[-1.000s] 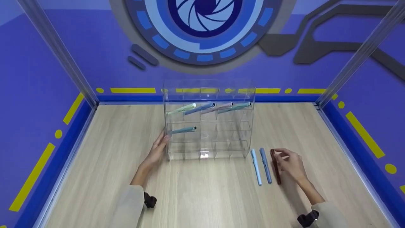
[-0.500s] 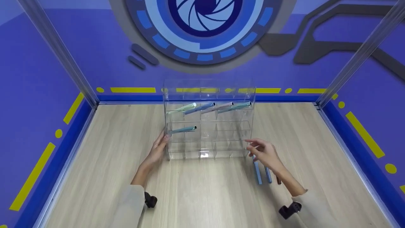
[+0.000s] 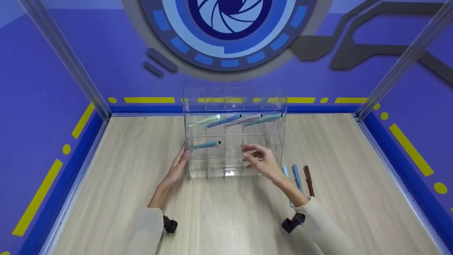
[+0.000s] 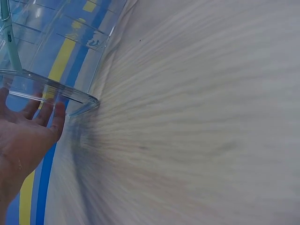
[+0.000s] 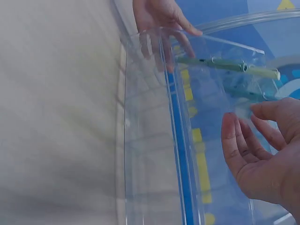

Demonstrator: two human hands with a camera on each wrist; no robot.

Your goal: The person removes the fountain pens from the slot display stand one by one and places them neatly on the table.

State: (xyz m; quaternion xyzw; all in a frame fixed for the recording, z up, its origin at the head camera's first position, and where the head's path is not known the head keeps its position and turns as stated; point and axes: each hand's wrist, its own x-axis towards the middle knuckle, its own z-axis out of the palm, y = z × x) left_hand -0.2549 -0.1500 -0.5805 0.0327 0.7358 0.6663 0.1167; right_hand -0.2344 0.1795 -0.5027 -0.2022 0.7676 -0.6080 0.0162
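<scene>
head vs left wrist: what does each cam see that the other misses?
Head only: the right hand, empty, in front of the clear rack; five pens in the rack's slots, four in the upper row and one below; three pens on the table right of the rack. Left wrist only: a close look at the rack's lower corner edge meeting the table. Both: the left hand resting straight-fingered against the rack's left side, and the wooden table.

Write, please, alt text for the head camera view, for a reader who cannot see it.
A person's left hand rests against the left side of a clear acrylic rack holding five pens, while the empty right hand hovers at its front. Three more pens lie on the wooden table to the right.
</scene>
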